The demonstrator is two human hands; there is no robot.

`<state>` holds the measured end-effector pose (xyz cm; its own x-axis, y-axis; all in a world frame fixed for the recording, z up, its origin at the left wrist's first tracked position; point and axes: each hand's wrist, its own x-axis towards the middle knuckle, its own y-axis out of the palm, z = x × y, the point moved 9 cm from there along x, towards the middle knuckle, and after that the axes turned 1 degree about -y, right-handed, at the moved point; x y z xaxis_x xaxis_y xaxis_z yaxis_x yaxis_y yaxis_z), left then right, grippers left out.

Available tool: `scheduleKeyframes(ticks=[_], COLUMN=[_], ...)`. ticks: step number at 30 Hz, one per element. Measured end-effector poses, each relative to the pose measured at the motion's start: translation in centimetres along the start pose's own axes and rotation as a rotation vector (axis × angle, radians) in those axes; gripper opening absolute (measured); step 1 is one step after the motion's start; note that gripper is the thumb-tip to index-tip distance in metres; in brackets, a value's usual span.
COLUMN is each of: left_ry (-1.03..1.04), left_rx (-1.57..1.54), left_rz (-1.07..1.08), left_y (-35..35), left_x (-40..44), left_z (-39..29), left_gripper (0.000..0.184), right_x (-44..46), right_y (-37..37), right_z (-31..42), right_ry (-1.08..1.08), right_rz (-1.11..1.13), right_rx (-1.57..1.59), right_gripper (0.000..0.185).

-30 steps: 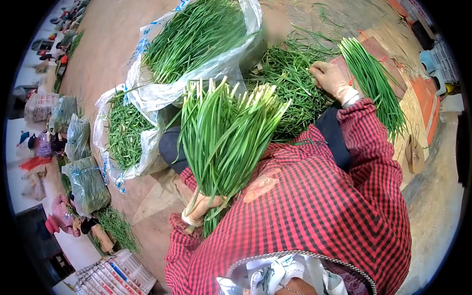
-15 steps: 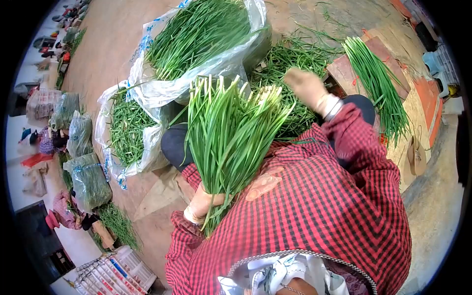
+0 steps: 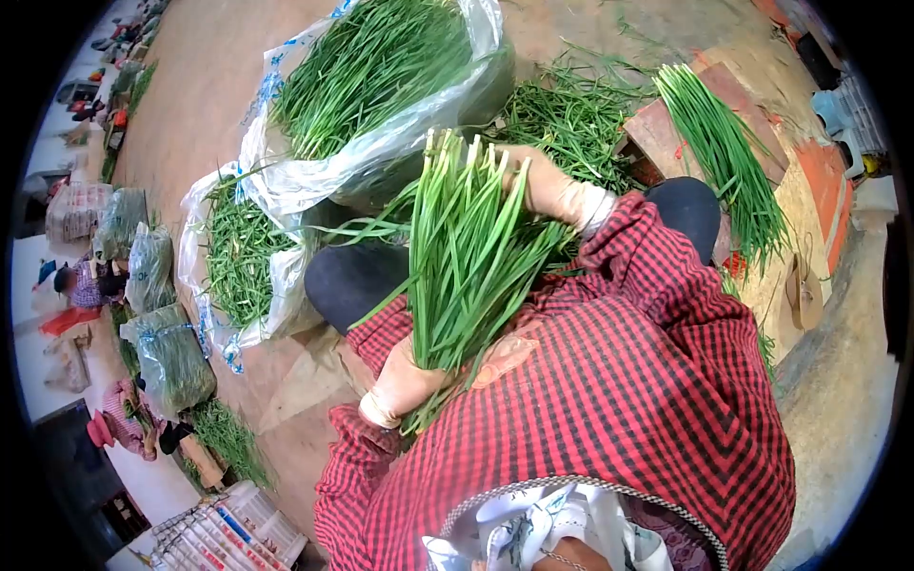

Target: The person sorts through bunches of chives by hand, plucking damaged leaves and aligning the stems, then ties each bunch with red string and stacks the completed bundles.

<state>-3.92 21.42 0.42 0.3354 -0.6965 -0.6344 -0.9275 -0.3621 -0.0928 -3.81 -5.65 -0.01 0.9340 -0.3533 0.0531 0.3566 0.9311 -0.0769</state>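
Note:
My left hand (image 3: 407,383) is wrapped round the lower, leafy end of a bunch of green stalks (image 3: 466,266), held upright over my lap. The pale cut ends point up and away from me. My right hand (image 3: 547,186) is at the upper right of that bunch, its fingers partly hidden behind the pale ends, so what they grip cannot be made out. Beyond the bunch is a large plastic bag (image 3: 381,167) filled with long green stalks (image 3: 376,71). A heap of loose green leaves (image 3: 571,124) lies behind my right hand.
A smaller open bag (image 3: 195,257) of greens stands at the left. At the right, a neat bundle (image 3: 719,157) rests on a board (image 3: 652,138), with a sandal (image 3: 805,297) nearby. Wrapped bundles (image 3: 169,362), a crate (image 3: 233,533) and people (image 3: 124,419) line the far left.
My right hand has moved left from the leaf heap to the bunch's pale ends. The bunch has narrowed and shifted slightly right, with my left hand still round it.

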Motion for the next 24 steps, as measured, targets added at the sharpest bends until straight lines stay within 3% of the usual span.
scheduleKeyframes(ticks=[1, 2, 3, 4, 6, 8, 10, 12, 14, 16, 17, 18, 20, 22, 24], left_ry=[0.019, 0.013, 0.010, 0.006, 0.011, 0.016, 0.003, -0.015, -0.027, 0.032, 0.030, 0.030, 0.031, -0.014, 0.000], left_rx=[-0.046, -0.048, -0.073, -0.099, -0.101, -0.074, -0.077, -0.085, -0.044, -0.050, -0.045, -0.023, 0.015, 0.010, 0.006], left_rz=[-0.005, -0.004, -0.002, 0.001, 0.004, 0.017, 0.020, 0.024, 0.044, 0.022, 0.022, 0.034, 0.053, 0.079, 0.114], left_y=[-0.3, -0.5, -0.8, -1.1, -1.4, -1.6, -1.6, -1.4, -1.2, -1.0, -1.1, -1.2, -1.3, -1.4, -1.2], left_x=[-0.1, -0.3, -0.3, -0.3, -0.3, -0.3, 0.0, 0.5, 0.8, 0.9, 0.9, 0.8, 0.4, 0.2, 0.1], left_z=[0.0, 0.4, 0.7, 1.2, 1.7, 1.7, 1.7, 1.8, 1.8, 1.1, 1.0, 0.9, 0.6, 0.7, 0.8], left_gripper=[0.033, 0.033, 0.034, 0.035, 0.035, 0.037, 0.037, 0.037, 0.037, 0.033, 0.033, 0.035, 0.040, 0.041, 0.055], right_x=[0.8, 0.6, 0.7, -0.6, -1.0, -1.3, -3.4, -5.0, -5.7, -4.7, -4.5, -4.3, -3.9, -4.5, -5.0], right_y=[-2.0, -4.1, -6.0, -8.8, -13.6, -13.7, -8.5, -3.3, 0.4, 3.4, 3.8, 4.0, 4.8, 4.1, 4.3], right_z=[-3.4, -1.5, -1.7, -3.0, -2.6, -2.6, 1.0, 3.3, 4.7, 2.2, 2.2, 1.3, 0.5, 1.8, 2.2], right_ry=[0.111, -0.109, 0.082, 0.367, 0.361, 0.335, -0.005, -0.171, -0.364, -0.151, -0.315, -0.316, -0.211, -0.146, -0.248], right_rz=[-0.030, -0.201, -0.212, -0.388, -0.320, -0.106, 0.161, 0.357, 0.275, 0.474, 0.345, 0.343, 0.445, 0.415, 0.442], right_rx=[-0.209, -0.453, -0.262, 0.002, 0.017, -0.396, -0.905, -0.910, -0.974, -0.992, -0.877, -0.874, -0.527, -0.492, -0.915], right_gripper=[0.023, 0.024, 0.028, 0.033, 0.031, 0.040, 0.061, 0.079, 0.078, 0.068, 0.051, 0.051, 0.037, 0.026, 0.024])
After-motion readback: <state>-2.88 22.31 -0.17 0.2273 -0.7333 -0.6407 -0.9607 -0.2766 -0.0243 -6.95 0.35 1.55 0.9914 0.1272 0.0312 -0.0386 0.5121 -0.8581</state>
